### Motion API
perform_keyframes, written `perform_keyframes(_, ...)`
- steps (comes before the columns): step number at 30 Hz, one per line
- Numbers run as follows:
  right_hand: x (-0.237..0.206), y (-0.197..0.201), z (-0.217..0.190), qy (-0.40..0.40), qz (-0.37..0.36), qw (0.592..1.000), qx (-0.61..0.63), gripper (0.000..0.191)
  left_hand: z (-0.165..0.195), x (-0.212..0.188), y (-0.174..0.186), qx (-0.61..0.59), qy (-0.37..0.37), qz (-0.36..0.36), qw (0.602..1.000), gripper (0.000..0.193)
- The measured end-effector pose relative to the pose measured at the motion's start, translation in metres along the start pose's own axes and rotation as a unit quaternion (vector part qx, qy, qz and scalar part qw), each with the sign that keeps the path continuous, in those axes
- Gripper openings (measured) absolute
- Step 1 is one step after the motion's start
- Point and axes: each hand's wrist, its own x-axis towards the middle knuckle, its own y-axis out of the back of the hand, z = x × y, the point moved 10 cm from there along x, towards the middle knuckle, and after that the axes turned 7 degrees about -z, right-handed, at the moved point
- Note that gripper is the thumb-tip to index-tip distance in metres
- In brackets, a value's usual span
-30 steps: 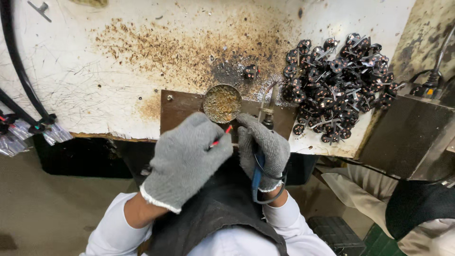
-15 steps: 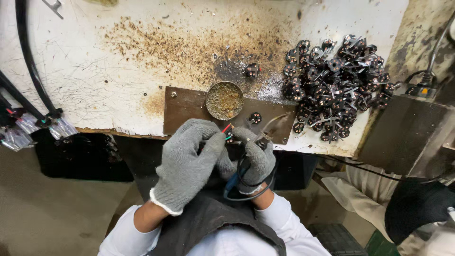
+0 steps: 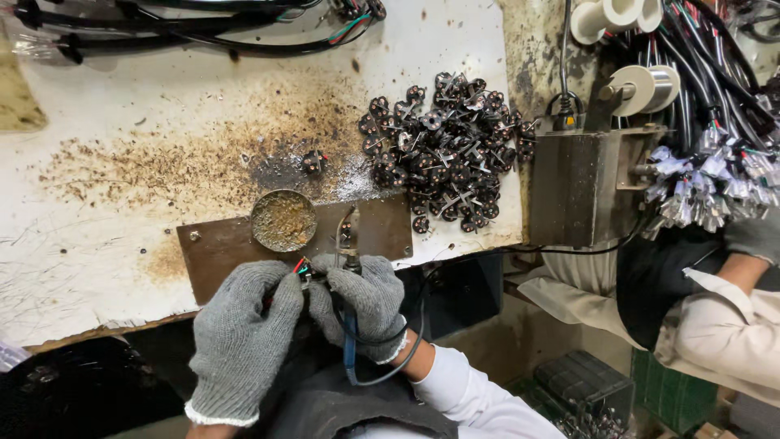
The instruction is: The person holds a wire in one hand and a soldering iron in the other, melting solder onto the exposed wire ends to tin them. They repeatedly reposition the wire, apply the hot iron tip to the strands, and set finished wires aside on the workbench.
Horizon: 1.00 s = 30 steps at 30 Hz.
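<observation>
— Hands first: what are they doing?
— Left hand (image 3: 244, 337) pinches the little wires (image 3: 302, 267). Right hand (image 3: 361, 301) grips the soldering iron (image 3: 348, 244), just by the round tin (image 3: 283, 219).
— Any tip?
— I'd hold the wires steady and touch only the tip.

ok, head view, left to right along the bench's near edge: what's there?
left hand → round dish of brown residue → right hand → pile of small black parts → metal box → bundle of wire ends

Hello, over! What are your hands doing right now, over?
Left hand pinching coloured wires. Right hand gripping soldering iron. Round tin close ahead, nothing blocking.
</observation>
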Motion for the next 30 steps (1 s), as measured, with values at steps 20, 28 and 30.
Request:
perform_keyframes(20, -0.010, -0.006, 0.013, -0.067, -0.008, 0.998, 0.020, 0.021, 0.006, -0.006, 0.002, 0.029, -0.139, 0.009, 0.990, 0.021)
perform_keyframes(28, -0.011, -0.013, 0.016, -0.096, -0.050, 0.994, -0.019, 0.015, 0.003, -0.002, -0.005, 0.069, -0.111, -0.018, 0.991, 0.021)
perform_keyframes(30, -0.016, -0.007, 0.022, -0.108, -0.022, 0.994, 0.017, 0.019, 0.004, -0.001, -0.005, 0.072, -0.113, -0.023, 0.991, 0.020)
